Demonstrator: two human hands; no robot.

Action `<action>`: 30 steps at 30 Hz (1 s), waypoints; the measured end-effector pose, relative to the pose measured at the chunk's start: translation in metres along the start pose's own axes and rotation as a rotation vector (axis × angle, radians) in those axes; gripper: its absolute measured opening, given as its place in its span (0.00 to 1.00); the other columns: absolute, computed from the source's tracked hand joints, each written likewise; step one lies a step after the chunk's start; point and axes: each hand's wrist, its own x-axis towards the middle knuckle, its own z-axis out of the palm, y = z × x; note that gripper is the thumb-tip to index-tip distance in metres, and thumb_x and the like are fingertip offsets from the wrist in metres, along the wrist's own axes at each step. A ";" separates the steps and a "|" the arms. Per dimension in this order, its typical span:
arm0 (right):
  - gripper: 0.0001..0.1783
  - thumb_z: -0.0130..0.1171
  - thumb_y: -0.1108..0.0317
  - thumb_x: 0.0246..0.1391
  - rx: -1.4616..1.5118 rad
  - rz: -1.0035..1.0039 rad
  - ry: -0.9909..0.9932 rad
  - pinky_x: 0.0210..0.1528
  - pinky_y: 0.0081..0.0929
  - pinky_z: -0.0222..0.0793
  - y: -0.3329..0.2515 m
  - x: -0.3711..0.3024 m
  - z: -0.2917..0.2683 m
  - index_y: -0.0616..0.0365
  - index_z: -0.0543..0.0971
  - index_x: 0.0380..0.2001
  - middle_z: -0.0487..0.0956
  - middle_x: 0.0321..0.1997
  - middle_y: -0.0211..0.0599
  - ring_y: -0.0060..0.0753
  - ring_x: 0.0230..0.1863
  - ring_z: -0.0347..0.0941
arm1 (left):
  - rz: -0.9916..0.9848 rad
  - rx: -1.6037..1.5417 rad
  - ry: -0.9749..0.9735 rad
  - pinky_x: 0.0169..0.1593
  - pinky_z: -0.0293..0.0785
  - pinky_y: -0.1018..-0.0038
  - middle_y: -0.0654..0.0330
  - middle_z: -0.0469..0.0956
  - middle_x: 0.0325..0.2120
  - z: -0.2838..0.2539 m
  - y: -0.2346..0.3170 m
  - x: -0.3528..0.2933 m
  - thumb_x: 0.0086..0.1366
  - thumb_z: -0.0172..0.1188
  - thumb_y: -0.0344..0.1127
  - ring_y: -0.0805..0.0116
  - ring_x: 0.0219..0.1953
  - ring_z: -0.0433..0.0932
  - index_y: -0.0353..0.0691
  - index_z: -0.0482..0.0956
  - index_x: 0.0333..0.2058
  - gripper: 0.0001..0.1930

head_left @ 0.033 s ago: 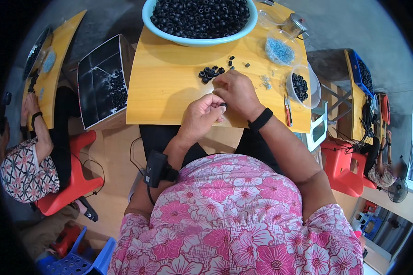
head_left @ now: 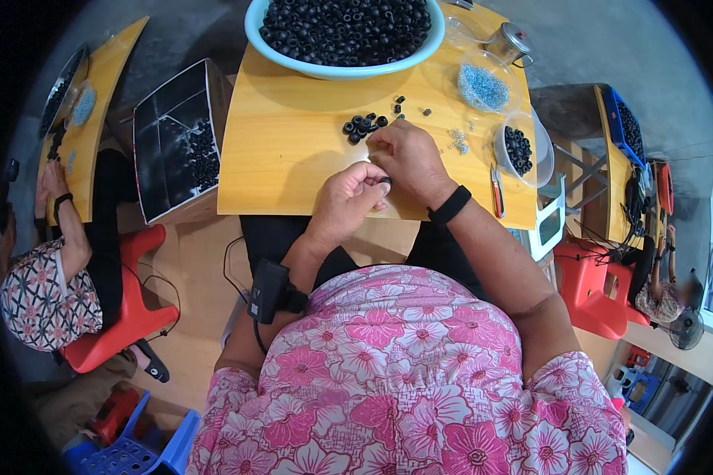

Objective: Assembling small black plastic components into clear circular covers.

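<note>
At the front edge of the wooden table (head_left: 293, 142), her left hand (head_left: 348, 198) pinches a small black ring (head_left: 386, 181) between its fingertips. Her right hand (head_left: 408, 158) curls over just beside it, fingers bent; whether it grips anything I cannot tell. A little pile of black rings (head_left: 362, 127) lies just beyond, near the big bowl (head_left: 253, 24)

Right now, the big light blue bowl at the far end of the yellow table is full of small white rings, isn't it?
Not quite. In the head view the light blue bowl at the far end of the yellow table is full of small black rings, not white ones.
</note>
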 end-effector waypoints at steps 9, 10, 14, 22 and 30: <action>0.06 0.60 0.70 0.46 -0.057 -0.092 -0.071 0.36 0.37 0.72 0.006 0.002 -0.006 0.57 0.80 0.30 0.77 0.29 0.44 0.47 0.32 0.75 | 0.033 0.026 -0.007 0.37 0.73 0.81 0.65 0.73 0.30 -0.003 -0.003 0.010 0.65 0.55 0.30 0.79 0.30 0.74 0.33 0.74 0.40 0.07; 0.07 0.60 0.69 0.47 -0.105 -0.111 -0.096 0.37 0.37 0.72 0.007 0.000 -0.007 0.58 0.79 0.32 0.77 0.30 0.44 0.48 0.32 0.75 | 0.035 0.045 -0.005 0.37 0.73 0.80 0.65 0.73 0.30 -0.003 -0.004 0.010 0.65 0.55 0.30 0.79 0.30 0.74 0.33 0.74 0.40 0.07; 0.10 0.59 0.73 0.47 -0.129 -0.127 -0.112 0.38 0.35 0.72 -0.003 -0.017 -0.017 0.59 0.77 0.36 0.77 0.31 0.45 0.47 0.33 0.76 | 0.031 0.064 -0.005 0.37 0.72 0.81 0.66 0.74 0.30 -0.006 -0.004 0.009 0.66 0.54 0.30 0.79 0.29 0.74 0.33 0.74 0.40 0.08; 0.12 0.55 0.83 0.52 0.846 0.190 -0.061 0.40 0.14 0.68 0.007 -0.043 -0.020 0.61 0.75 0.41 0.72 0.32 0.25 0.14 0.36 0.69 | 0.042 0.100 -0.010 0.38 0.72 0.82 0.67 0.74 0.28 -0.005 -0.005 0.011 0.67 0.53 0.31 0.80 0.29 0.74 0.33 0.75 0.41 0.09; 0.13 0.58 0.84 0.51 0.926 0.226 -0.095 0.43 0.14 0.70 0.009 -0.045 -0.023 0.62 0.75 0.41 0.74 0.34 0.25 0.14 0.37 0.71 | 0.042 0.071 0.003 0.35 0.73 0.82 0.65 0.75 0.28 -0.004 -0.008 0.012 0.65 0.54 0.28 0.80 0.28 0.74 0.30 0.75 0.41 0.09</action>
